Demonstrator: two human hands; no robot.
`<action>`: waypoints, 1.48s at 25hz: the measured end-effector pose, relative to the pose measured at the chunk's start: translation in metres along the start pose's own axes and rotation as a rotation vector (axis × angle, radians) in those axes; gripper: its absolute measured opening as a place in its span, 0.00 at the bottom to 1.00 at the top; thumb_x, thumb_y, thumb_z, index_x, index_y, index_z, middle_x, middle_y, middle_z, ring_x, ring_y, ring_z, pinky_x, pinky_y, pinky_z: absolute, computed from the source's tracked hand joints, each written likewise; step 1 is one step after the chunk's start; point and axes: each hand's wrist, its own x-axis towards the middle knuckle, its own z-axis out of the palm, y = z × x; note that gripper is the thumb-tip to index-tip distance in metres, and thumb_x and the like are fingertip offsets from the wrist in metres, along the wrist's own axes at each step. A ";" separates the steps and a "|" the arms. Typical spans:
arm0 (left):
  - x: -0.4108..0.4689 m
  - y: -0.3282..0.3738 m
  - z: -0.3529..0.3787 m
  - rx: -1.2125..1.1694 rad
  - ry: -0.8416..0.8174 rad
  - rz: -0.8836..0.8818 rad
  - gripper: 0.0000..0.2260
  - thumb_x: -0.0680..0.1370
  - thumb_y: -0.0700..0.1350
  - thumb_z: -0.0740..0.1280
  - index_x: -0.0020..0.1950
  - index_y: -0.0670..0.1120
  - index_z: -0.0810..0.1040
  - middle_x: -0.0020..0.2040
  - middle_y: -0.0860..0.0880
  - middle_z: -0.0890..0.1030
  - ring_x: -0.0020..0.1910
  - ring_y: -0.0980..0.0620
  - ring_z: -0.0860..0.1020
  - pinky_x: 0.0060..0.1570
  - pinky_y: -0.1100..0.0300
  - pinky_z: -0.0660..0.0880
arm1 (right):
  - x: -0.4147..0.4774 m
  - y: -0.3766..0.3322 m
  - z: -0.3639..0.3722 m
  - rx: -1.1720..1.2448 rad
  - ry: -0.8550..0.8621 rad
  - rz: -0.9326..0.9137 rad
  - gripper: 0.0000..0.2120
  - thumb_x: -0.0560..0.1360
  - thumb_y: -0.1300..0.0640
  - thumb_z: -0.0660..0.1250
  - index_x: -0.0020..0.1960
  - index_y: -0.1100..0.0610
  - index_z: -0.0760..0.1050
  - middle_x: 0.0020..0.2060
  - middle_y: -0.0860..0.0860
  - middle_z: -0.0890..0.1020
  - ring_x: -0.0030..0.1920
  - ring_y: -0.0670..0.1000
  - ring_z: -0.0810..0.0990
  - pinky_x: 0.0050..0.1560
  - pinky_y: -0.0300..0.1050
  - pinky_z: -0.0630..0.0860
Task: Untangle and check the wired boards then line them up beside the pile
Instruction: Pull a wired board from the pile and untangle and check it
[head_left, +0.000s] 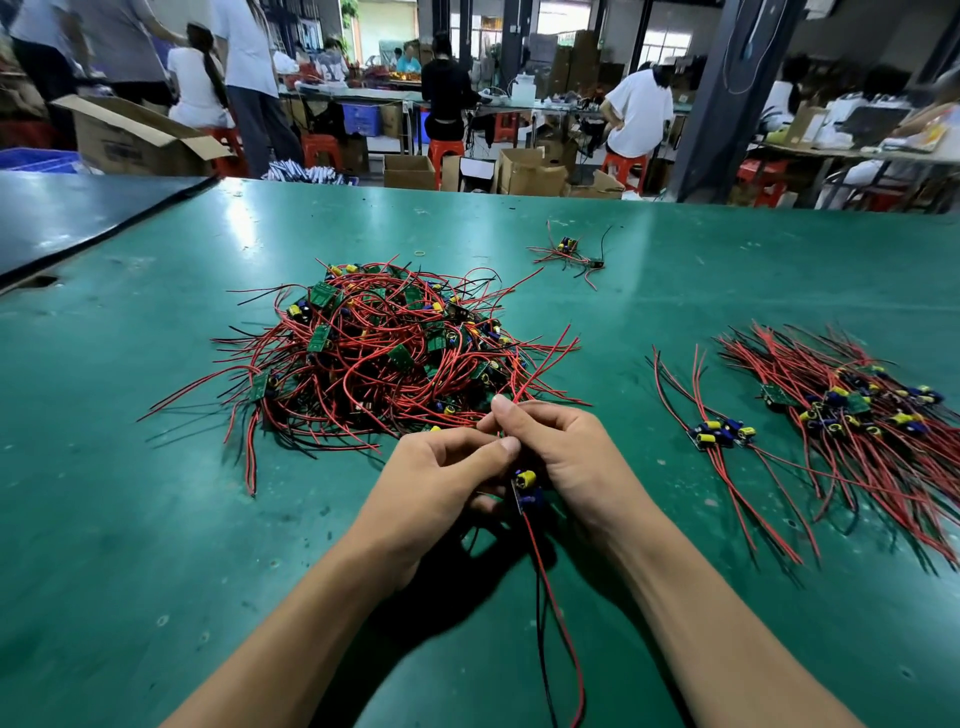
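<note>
A tangled pile of small green boards with red and black wires (384, 348) lies mid-table. Just in front of it, my left hand (436, 483) and my right hand (561, 457) hold one wired board (525, 491) between them. Yellow and blue parts show on that board, and its red and black leads hang down toward me. Both hands have fingers curled around the board and its upper wires. To the right lies a row of straightened boards (857, 410), with one single board (719, 434) at its left edge.
A few stray wired boards (569, 252) lie at the back of the green table (156, 519). A dark mat (78, 218) covers the far left corner. Beyond the table edge are cardboard boxes, red stools and several people at other benches.
</note>
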 end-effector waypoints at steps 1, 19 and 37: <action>0.000 0.000 0.000 -0.004 0.021 0.003 0.05 0.76 0.39 0.70 0.41 0.41 0.85 0.38 0.45 0.84 0.32 0.52 0.79 0.31 0.64 0.77 | 0.000 -0.001 0.001 0.004 0.000 -0.007 0.16 0.71 0.47 0.75 0.45 0.61 0.84 0.35 0.58 0.83 0.30 0.52 0.82 0.30 0.43 0.79; -0.006 0.009 -0.007 0.163 -0.188 -0.004 0.04 0.74 0.37 0.71 0.41 0.36 0.83 0.33 0.43 0.79 0.34 0.47 0.74 0.35 0.60 0.71 | 0.007 -0.015 -0.009 0.211 0.235 0.213 0.17 0.80 0.50 0.66 0.36 0.58 0.76 0.24 0.46 0.65 0.20 0.43 0.60 0.20 0.35 0.57; 0.000 -0.004 -0.008 0.188 -0.045 0.093 0.09 0.77 0.44 0.70 0.41 0.39 0.81 0.34 0.43 0.78 0.32 0.49 0.76 0.34 0.62 0.74 | 0.006 -0.001 -0.009 0.012 0.199 0.085 0.21 0.65 0.48 0.78 0.50 0.60 0.77 0.25 0.47 0.65 0.23 0.44 0.61 0.24 0.36 0.58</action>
